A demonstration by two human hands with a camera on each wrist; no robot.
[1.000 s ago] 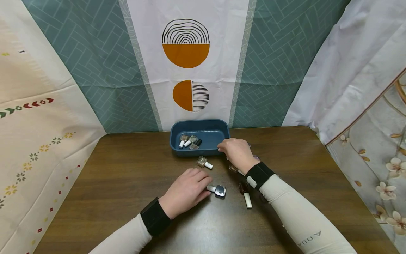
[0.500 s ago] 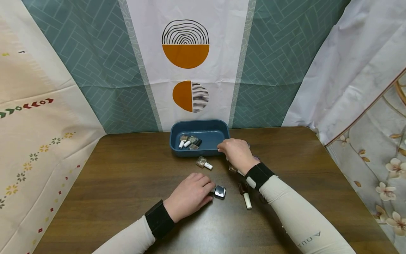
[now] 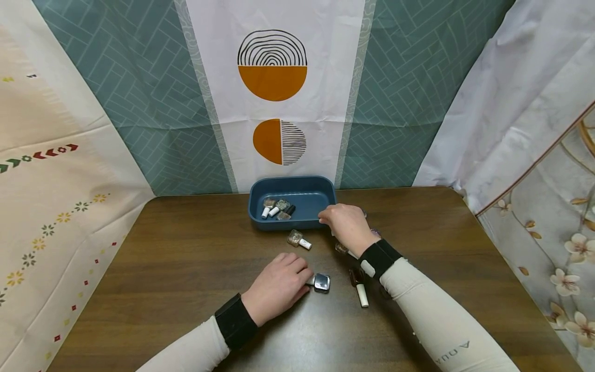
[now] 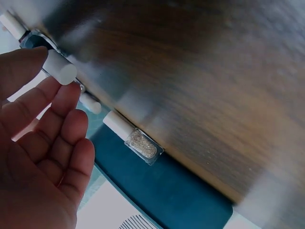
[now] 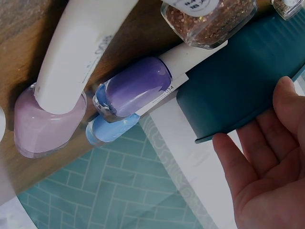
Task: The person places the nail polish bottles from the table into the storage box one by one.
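My left hand point(image 3: 280, 285) pinches the white cap point(image 4: 61, 67) of a nail polish bottle point(image 3: 322, 283) with dark, shiny glass, which lies low over the table. At the near right corner of a blue bin point(image 3: 297, 223), my right hand point(image 3: 348, 226) holds the rim; the right wrist view shows its thumb on the outer wall and the other fingers behind the edge. Several nail polish bottles point(image 3: 282, 205) lie inside the bin, to the left. Between the left hand and the bin is a glittery nail polish bottle point(image 3: 295, 237) with a white cap.
A dark brown nail polish bottle point(image 3: 358, 277) lies below the right wrist. Pink point(image 5: 50, 125), purple point(image 5: 138, 86), light blue point(image 5: 112, 129) and copper-glitter point(image 5: 214, 24) bottles sit around the right hand, partly hidden in the head view. Patterned curtains point(image 3: 395, 103) hang behind the wooden table point(image 3: 186, 232).
My left hand has shifted slightly right and down, and its fingers now cover most of the dark bottle's white cap. The right hand keeps its place on the bin.
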